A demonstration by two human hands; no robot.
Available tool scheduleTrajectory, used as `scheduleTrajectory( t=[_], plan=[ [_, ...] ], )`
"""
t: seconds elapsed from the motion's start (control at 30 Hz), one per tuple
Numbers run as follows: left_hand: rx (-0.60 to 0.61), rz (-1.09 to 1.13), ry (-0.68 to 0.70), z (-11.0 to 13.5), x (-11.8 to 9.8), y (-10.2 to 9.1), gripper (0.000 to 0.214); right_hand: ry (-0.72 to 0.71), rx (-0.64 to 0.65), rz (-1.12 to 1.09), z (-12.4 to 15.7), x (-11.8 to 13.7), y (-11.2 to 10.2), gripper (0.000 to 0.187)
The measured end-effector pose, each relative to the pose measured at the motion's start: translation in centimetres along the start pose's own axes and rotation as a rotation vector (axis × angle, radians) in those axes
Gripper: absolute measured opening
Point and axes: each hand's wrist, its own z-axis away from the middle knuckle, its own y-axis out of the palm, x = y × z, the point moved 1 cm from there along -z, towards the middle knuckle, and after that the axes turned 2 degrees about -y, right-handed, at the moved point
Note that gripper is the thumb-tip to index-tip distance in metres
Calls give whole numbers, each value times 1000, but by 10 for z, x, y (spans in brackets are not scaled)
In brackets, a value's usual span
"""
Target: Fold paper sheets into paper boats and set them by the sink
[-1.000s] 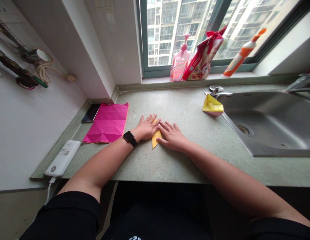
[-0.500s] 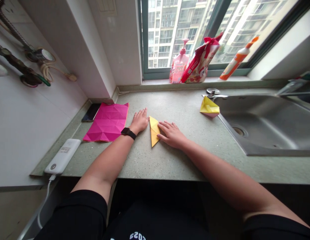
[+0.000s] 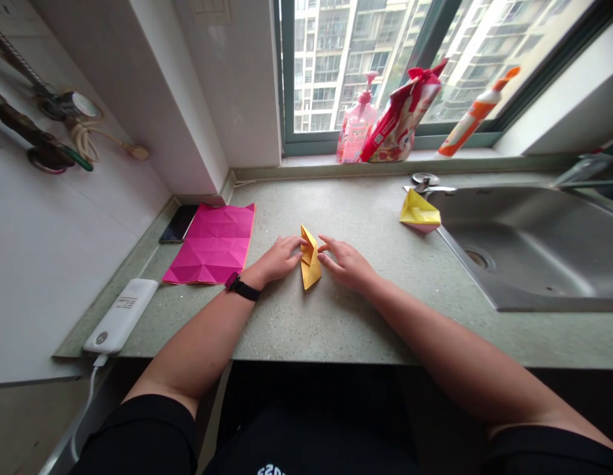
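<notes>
In the head view, a folded orange paper (image 3: 312, 274) is being kept on the speckled counter (image 3: 365, 330), between the two hands, with a raised fold standing open in its upper half. Its left edge is being touched by the left hand (image 3: 281, 257), whose thumb and forefinger are being held slightly apart at the tips; whether the edge is being pinched between them cannot be told. The right hand (image 3: 348, 264) is being held just beside the right edge, its fingers being curved and its thumb being kept apart from the forefinger; whether the paper is being touched there cannot be told. A black watch (image 3: 245, 289) is being worn on the left wrist. To the left, a creased magenta sheet (image 3: 212, 241) is being left flat beside a dark phone (image 3: 180, 223), and a white power bank (image 3: 122, 316) is being joined to a white cable (image 3: 92, 396). To the right, a folded yellow paper piece (image 3: 419, 212) is being kept near the left rim of the metal sink (image 3: 544, 244)
</notes>
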Motion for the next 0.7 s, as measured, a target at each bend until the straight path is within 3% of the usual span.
scheduleTrajectory(
  t=[0.17,0.33,0.7],
  plan=[
    [-11,80,66,2,-12,-2,35,32,-31,-34,0,3,-3,60],
    [-47,5,60,7,-23,-3,37,104,-57,-82,0,0,-6,57],
    [-117,-96,10,6,-17,-8,17,72,-113,33,1,-25,-7,60]
  ],
)
